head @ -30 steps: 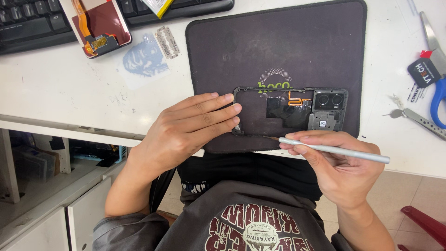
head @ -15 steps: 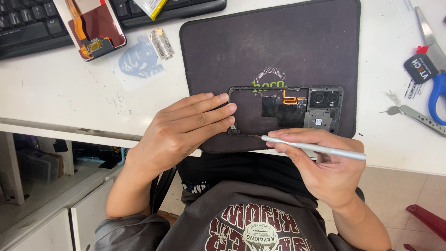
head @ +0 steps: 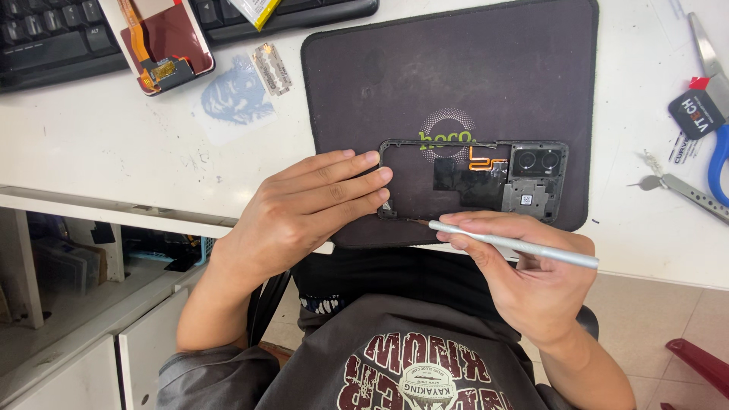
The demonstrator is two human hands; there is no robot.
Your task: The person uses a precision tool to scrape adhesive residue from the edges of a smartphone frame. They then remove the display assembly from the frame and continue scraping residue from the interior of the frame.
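Nearest to us, our right hand [head: 531, 285] pinches a slim silver metal hand tool [head: 510, 244] between thumb and fingers, its dark tip touching the lower left corner of the opened black smartphone frame [head: 474, 181]. Our left hand [head: 304, 216] lies flat with its fingers stretched out and together, gripping nothing; the fingertips [head: 376, 178] press against the frame's left end and steady it.

The frame lies lengthwise on the near part of the dark rectangular fabric work mat [head: 456, 68], with its camera module at the right end and an orange flex cable showing in the middle. The mat sits on the white tabletop [head: 99, 152] and its near edge reaches the table's edge.

Farther left, a clear plastic film with a pale blue print [head: 233, 99] lies on the table, and just beside it a small silver razor blade [head: 272, 69]. Beyond these rests a detached phone screen with a reddish-brown back and an orange flex cable [head: 158, 38], lying partly over a black computer keyboard [head: 45, 38]. At the far right edge sit blue-handled scissors [head: 717, 163] and thin metal tweezers [head: 683, 190].
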